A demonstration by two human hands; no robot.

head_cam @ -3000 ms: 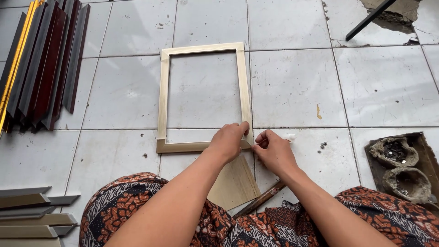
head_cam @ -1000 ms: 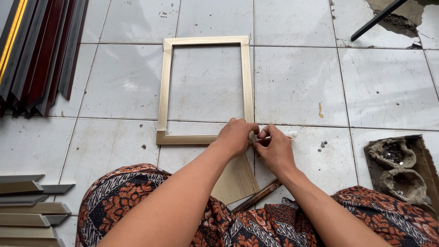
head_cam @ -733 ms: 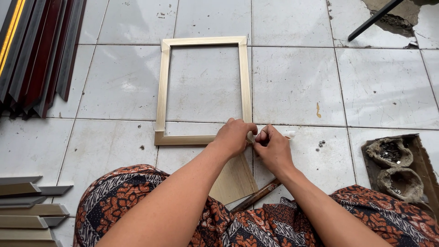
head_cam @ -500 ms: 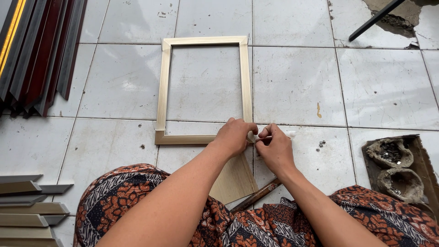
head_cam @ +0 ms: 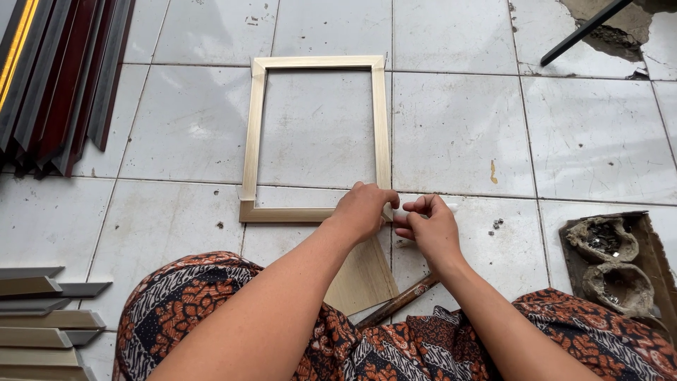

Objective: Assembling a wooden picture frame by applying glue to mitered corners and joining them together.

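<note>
I sit on a floor (head_cam: 458, 127) of pale, scuffed tiles with a broken patch at the upper right. At the right edge a worn tray (head_cam: 652, 243) holds two rough bowls (head_cam: 601, 238), and in them lie small metal bits; a few more lie loose on the tile beside it. The gold picture frame (head_cam: 252, 141) lies flat in the middle of the picture. My left hand (head_cam: 363, 210) is clenched over its lower right corner. My right hand (head_cam: 431, 229) sits just beside it, grip pinched; I cannot tell on what. Dark moulding strips (head_cam: 60, 77) fill the upper left, cut pieces (head_cam: 42, 317) the lower left. Bare tile lies open right of the frame.
</note>
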